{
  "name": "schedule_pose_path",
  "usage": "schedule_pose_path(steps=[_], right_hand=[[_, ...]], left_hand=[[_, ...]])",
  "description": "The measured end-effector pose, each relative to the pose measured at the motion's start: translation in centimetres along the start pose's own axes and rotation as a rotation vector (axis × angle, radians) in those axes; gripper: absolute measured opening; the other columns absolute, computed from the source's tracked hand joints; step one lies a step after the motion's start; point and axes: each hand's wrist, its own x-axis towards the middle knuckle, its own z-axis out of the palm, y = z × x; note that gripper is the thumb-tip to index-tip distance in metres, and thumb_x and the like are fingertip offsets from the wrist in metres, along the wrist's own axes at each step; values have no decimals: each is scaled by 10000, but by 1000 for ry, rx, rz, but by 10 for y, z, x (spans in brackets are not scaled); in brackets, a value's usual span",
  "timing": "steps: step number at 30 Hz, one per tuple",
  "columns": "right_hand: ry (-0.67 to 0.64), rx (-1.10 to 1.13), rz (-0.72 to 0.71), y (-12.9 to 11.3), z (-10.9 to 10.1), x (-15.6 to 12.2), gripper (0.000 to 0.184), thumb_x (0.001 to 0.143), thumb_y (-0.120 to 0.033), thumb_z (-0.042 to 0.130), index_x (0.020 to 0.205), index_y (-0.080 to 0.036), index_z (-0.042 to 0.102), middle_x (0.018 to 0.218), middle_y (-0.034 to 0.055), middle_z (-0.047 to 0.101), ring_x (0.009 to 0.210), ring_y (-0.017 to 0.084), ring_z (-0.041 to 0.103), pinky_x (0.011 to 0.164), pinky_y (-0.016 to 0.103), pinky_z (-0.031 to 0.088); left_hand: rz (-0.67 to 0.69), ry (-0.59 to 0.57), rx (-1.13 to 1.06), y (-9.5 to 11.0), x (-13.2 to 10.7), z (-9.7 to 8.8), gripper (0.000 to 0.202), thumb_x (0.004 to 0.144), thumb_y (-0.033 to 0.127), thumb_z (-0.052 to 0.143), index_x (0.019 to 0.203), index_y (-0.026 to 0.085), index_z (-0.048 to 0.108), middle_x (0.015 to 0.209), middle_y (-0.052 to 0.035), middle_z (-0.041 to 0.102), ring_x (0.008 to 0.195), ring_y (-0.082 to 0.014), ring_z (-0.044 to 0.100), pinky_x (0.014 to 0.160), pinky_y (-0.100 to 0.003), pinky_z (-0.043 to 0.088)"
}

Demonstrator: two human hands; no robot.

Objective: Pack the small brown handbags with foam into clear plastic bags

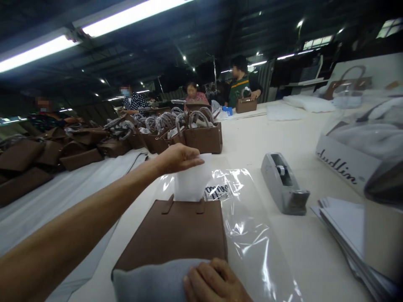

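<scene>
A brown handbag (179, 235) lies flat on the table in front of me, its handles at the far end. Over those handles is a white sheet (192, 180), pinched at its top edge by the fingers of my left hand (182, 158). Pale grey foam wrapping (151, 281) covers the near end of the bag. My right hand (215, 281) presses on that wrapping with curled fingers, closed on its edge. Under and right of the bag spreads a clear plastic bag (248, 226) with dark lettering.
A grey tape dispenser (285, 184) stands right of the plastic bag, near a stack of papers (343, 235). Wrapped bags (352, 155) sit at far right. Many brown handbags (203, 138) crowd the back left, beside foam sheets (63, 209). Several people work beyond the table.
</scene>
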Motion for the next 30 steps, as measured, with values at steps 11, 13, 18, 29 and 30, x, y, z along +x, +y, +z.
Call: schedule_pose_path(steps=[11, 13, 18, 29, 30], right_hand=[[-299, 224, 114, -2, -22, -2, 103, 803, -152, 533, 716, -154, 588, 695, 10, 586, 713, 157, 537, 637, 296, 429], [-367, 213, 244, 2, -28, -5, 198, 788, -221, 588, 973, -150, 584, 978, 62, 599, 964, 204, 518, 822, 331, 428], [-287, 211, 710, -1, -30, -13, 144, 777, -295, 594, 890, -208, 571, 1366, 52, 332, 1263, 226, 301, 998, 366, 316], [-241, 334, 1014, 2, -18, 0, 86, 727, -162, 587, 666, -214, 554, 1237, 4, 385, 1182, 162, 377, 943, 270, 343], [-238, 326, 1019, 3, -17, -2, 86, 715, -144, 586, 677, -214, 554, 1231, 5, 390, 1179, 163, 380, 951, 275, 338]], left_hand=[[176, 359, 204, 91, -156, 109, 182, 877, 240, 400, 841, 178, 567, 565, 22, 459, 465, -121, 418, 443, -252, 276], [142, 413, 214, 84, -158, 122, 199, 886, 277, 391, 904, 184, 566, 600, 15, 481, 486, -126, 446, 452, -252, 304], [201, 431, 228, 76, -157, 125, 193, 890, 232, 382, 960, 180, 554, 633, 9, 514, 507, -130, 457, 453, -257, 317], [505, 388, 174, 76, -159, 118, 230, 834, 130, 490, 1048, 62, 540, 624, 5, 552, 517, -106, 476, 446, -268, 343], [522, 350, 168, 76, -158, 118, 233, 842, 128, 473, 1055, 59, 537, 633, 1, 552, 523, -107, 478, 447, -271, 352]])
